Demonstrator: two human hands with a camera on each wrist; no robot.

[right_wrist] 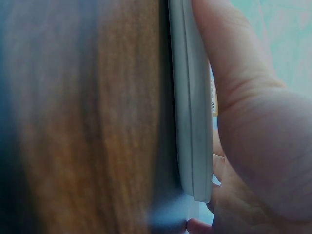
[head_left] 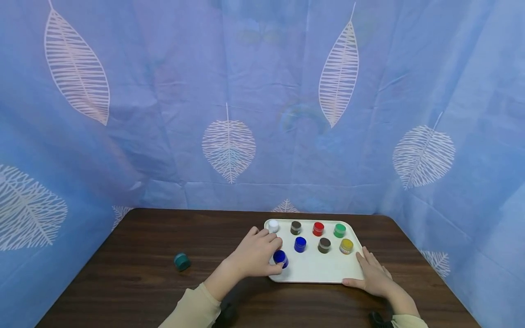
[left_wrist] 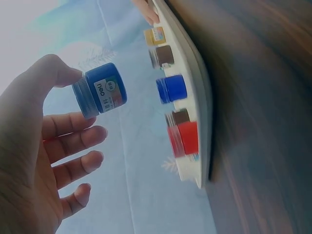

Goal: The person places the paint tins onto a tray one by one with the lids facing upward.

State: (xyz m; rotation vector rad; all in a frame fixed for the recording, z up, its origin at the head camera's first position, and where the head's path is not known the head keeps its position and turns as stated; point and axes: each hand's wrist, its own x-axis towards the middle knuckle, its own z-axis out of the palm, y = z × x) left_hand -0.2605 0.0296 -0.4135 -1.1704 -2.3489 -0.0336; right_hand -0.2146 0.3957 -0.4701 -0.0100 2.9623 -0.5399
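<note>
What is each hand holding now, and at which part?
The left hand pinches a small blue paint jar by its side wall, between thumb and forefinger. The right hand rests on the near right corner of the white plastic tray.

Head view looking down across the dark wooden table [head_left: 164, 255], wrist views close and sideways, all sharing the white plastic tray [head_left: 316, 271]

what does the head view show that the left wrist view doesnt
Only the head view shows the teal pot lying alone on the table, the white pot, the green pot, and the right hand resting on the tray's corner. Only the left wrist view shows the printed label on the blue pot and the thumb and fingers pinching it. Both show the left hand, the tray and the red pot.
</note>
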